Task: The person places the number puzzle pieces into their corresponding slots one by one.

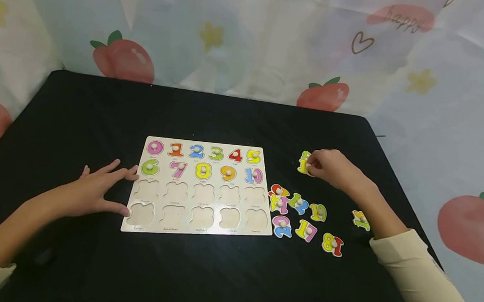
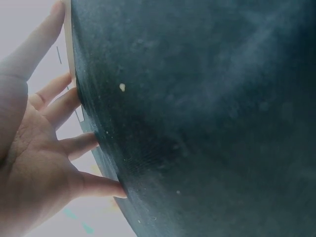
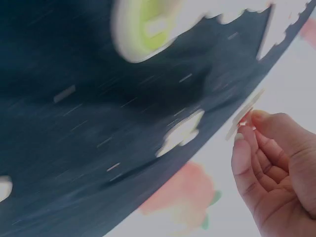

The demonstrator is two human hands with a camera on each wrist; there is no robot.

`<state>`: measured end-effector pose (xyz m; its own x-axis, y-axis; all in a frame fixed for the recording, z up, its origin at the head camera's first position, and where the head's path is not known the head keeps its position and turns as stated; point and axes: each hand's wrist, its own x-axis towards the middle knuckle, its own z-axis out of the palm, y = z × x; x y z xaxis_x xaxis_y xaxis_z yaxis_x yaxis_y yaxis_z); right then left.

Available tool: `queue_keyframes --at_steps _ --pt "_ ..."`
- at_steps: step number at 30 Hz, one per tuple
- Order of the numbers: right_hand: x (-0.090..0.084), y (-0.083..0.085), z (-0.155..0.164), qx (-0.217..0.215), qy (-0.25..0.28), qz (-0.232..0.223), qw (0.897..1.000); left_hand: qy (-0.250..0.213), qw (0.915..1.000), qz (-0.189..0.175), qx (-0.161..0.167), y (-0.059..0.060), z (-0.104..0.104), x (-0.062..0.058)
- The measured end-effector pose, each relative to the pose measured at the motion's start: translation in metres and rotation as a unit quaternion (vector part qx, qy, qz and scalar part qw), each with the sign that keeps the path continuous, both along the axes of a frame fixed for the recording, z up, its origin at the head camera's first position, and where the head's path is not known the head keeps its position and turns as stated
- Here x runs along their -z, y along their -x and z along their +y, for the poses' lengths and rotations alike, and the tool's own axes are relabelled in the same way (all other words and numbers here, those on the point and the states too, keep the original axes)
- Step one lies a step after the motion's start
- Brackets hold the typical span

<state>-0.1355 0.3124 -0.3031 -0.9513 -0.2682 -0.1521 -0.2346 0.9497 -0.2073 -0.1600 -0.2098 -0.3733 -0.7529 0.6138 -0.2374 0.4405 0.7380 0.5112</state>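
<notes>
Loose pieces: coloured wooden number pieces with small knobs (image 1: 304, 213) lie near right on the black table (image 1: 219, 277).
Board: pale wooden number puzzle board (image 1: 201, 187) – 0 to 10 seated, near rows bare.
Left hand (image 1: 94, 191): flat, fingers spread, touching the board's left edge.
Right hand (image 1: 333, 167): farther right – fingertips pinch a yellow-green number piece (image 1: 304, 163) on the table.
</notes>
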Motion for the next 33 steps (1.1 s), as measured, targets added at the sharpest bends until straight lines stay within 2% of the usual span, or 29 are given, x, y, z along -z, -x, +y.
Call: queue_keyframes --at_steps 7,14,17,23,27,33 --pt "0.004 0.009 -0.067 -0.049 0.019 -0.007 0.999 0.003 1.0000 0.001 0.008 0.005 0.005 -0.001" --pt "0.019 0.001 -0.134 -0.111 0.037 -0.077 0.990 -0.002 0.9999 -0.007 0.012 0.004 0.007 -0.003" --pt "0.021 0.004 -0.162 -0.128 0.029 -0.086 0.988 -0.002 1.0000 -0.005 0.008 0.004 0.006 -0.003" --pt "0.019 0.015 -0.217 -0.188 0.039 -0.070 0.979 -0.002 0.9999 -0.011 -0.005 0.001 0.002 -0.005" --pt "0.025 0.020 -0.245 -0.228 0.029 -0.063 0.971 -0.007 0.9998 -0.018 -0.003 -0.001 0.002 -0.005" --pt "0.034 0.027 -0.279 -0.249 0.016 -0.061 0.967 0.000 0.9998 -0.021 0.000 0.002 0.001 -0.007"
